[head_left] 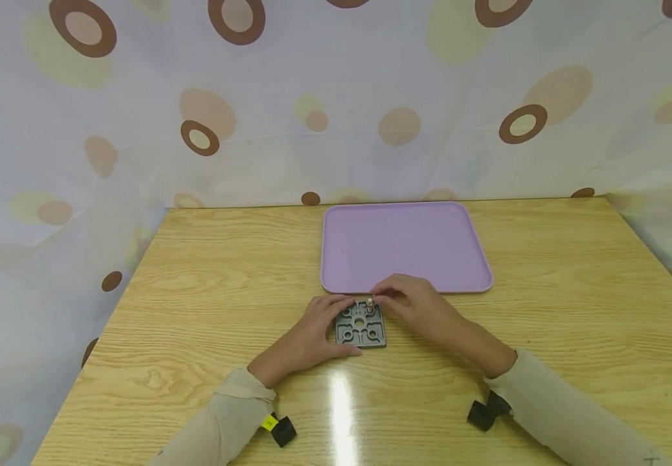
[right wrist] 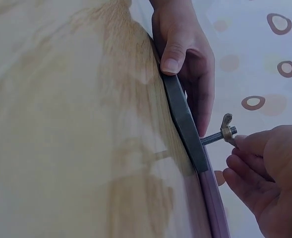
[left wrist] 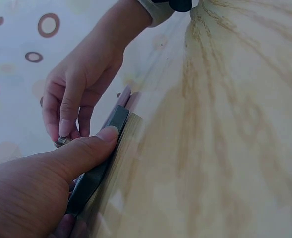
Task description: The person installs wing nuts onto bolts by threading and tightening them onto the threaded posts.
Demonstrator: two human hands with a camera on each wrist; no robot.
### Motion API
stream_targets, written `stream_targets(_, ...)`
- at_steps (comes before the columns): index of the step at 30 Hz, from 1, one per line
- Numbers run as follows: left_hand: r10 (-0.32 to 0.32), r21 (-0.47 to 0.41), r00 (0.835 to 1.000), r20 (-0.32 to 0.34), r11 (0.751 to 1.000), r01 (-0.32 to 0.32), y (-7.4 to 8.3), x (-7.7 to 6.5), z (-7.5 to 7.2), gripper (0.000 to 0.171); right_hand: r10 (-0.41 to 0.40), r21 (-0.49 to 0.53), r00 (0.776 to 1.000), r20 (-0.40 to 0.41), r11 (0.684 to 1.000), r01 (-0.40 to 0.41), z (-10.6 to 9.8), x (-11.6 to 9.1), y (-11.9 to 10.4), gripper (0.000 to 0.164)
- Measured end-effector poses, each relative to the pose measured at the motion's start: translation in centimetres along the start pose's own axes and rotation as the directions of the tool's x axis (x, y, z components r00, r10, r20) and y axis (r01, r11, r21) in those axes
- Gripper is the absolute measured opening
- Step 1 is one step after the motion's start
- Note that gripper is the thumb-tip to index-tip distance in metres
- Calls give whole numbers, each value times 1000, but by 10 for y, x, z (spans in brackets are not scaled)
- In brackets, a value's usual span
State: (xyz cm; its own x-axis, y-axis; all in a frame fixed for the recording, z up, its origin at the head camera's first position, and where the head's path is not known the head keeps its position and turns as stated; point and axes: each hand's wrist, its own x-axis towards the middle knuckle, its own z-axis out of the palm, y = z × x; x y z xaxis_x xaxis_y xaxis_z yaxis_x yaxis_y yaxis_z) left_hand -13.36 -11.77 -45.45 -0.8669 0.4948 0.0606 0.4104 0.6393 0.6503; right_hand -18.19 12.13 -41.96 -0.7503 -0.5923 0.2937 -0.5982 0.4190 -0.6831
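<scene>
A square grey metal plate (head_left: 360, 341) with raised rings around its holes lies on the table. My left hand (head_left: 314, 331) grips it from the left, thumb at the near edge and fingers at the far edge. From the plate's far right corner a threaded bolt (right wrist: 212, 139) stands up. Near the top of that bolt sits a wing nut (right wrist: 227, 130). My right hand (head_left: 420, 307) pinches one wing of the nut between thumb and finger. In the left wrist view, the fingers partly hide the nut.
A lilac tray (head_left: 406, 246) lies just beyond the plate, its near rim close to both hands. The wooden table (head_left: 243, 259) ends at a patterned curtain (head_left: 347, 155) at the back and sides.
</scene>
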Motion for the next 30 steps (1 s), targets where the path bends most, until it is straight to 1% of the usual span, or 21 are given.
stream_targets(6,9,3,1000,-5,1000,-9,0,1,0,88,21,16,1000,15,1000,-21,-2,0,0,9)
stream_targets(18,5,-3,1000,-1,1000,-5,0,0,0,88,73,83,992,104,993,-82,-7,0,0,9)
stream_targets(25,4,-7,1000,1,1000,-4,0,0,0,87,55,97,993,108,993,-66,-5,0,2,8)
stream_targets(30,7,-5,1000,-1,1000,-7,-1,0,0,88,69,117,992,107,990,-81,-4,0,2,7)
